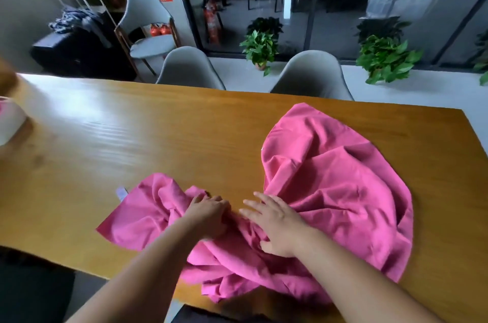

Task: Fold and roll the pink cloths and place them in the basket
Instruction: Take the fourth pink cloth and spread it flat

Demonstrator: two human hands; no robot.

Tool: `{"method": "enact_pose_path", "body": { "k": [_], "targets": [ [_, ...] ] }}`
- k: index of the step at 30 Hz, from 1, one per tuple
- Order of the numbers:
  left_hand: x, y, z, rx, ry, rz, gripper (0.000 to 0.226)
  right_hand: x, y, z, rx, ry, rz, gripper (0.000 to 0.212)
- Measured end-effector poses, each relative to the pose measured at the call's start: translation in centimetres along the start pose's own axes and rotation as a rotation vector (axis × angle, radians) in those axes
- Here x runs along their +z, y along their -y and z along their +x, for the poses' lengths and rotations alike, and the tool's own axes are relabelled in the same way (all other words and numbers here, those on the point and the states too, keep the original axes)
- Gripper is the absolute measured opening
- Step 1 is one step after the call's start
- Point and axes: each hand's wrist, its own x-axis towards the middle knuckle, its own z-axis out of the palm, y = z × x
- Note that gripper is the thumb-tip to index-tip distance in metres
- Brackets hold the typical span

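Note:
A large crumpled pink cloth (330,190) lies spread over the right and near part of the wooden table (132,137), with a bunched part reaching left to a small white tag. My left hand (208,214) has curled fingers that grip a fold in the cloth's middle. My right hand (274,222) lies flat on the cloth just beside it, fingers straight and spread. At the far left edge stands a white basket (10,121), mostly cut off, with a bit of pink showing inside.
Two grey chairs (190,69) stand tucked at the table's far side. Behind them are potted plants (260,47), a glass wall, another chair and a dark cabinet. The cloth hangs slightly over the table's near edge.

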Motion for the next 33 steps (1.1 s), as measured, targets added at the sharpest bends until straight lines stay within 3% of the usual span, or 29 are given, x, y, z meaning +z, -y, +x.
{"method": "enact_pose_path", "body": {
  "k": [3, 5, 7, 9, 11, 13, 15, 17, 19, 21, 23, 25, 26, 29, 31, 33],
  "targets": [
    [0.0, 4.8, -1.7, 0.0, 0.149, 0.078, 0.093, -1.2, 1.7, 2.6, -0.055, 0.073, 0.027, 0.087],
    [0.6, 7.5, -2.5, -0.005, 0.184, 0.203, 0.101, -1.8, 2.7, 4.3, -0.032, 0.189, 0.055, 0.094],
    [1.8, 8.9, -3.2, 0.006, 0.147, 0.28, 0.08, -2.0, 3.5, 5.5, 0.005, 0.303, -0.027, 0.092],
    [2.9, 9.5, -3.9, 0.039, 0.06, 0.251, 0.042, -1.4, 4.2, 6.4, 0.068, 0.3, -0.092, 0.066],
    [2.9, 10.0, -3.9, 0.013, -0.026, 0.187, 0.026, -1.2, 4.6, 7.4, 0.152, 0.214, -0.064, 0.043],
    [0.9, 11.2, -3.4, -0.04, -0.178, 0.136, 0.032, -2.0, 4.6, 8.4, 0.215, 0.084, -0.043, 0.031],
    [-2.6, 12.5, -2.4, -0.041, -0.454, 0.176, 0.049, -3.6, 3.8, 9.5, 0.28, -0.093, -0.026, 0.026],
    [-6.9, 13.1, -2.3, 0.002, -0.815, 0.233, 0.032, -5.4, 3.0, 10.5, 0.339, -0.246, 0.024, 0.029],
    [-9.7, 12.6, -2.4, 0.002, -0.969, 0.208, 0.031, -6.7, 2.3, 11.1, 0.377, -0.394, 0.046, 0.043],
    [-9.8, 11.8, -2.6, -0.071, -0.821, 0.143, 0.056, -6.8, 1.9, 11.1, 0.429, -0.479, -0.061, 0.074],
    [-7.2, 11.5, -2.4, -0.132, -0.453, 0.09, 0.081, -6.1, 2.1, 10.9, 0.459, -0.395, -0.12, 0.11],
    [-4.0, 11.7, -2.1, -0.16, -0.111, 0.068, 0.095, -4.3, 2.6, 10.7, 0.454, -0.296, -0.18, 0.124],
    [-2.8, 11.7, -2.0, -0.167, -0.046, 0.048, 0.096, -3.4, 3.1, 10.5, 0.438, -0.273, -0.195, 0.122],
    [-1.4, 11.9, -1.7, -0.195, -0.177, -0.006, 0.082, -1.3, 4.4, 10.2, 0.269, -0.324, -0.207, 0.086],
    [-1.3, 12.4, -1.3, -0.218, -0.303, -0.043, 0.081, -0.6, 5.3, 9.8, 0.204, -0.179, -0.155, 0.069],
    [-1.4, 13.4, -0.7, -0.253, -0.353, -0.107, 0.086, -0.1, 5.9, 9.6, 0.245, 0.046, -0.095, 0.075]
  ]
}}
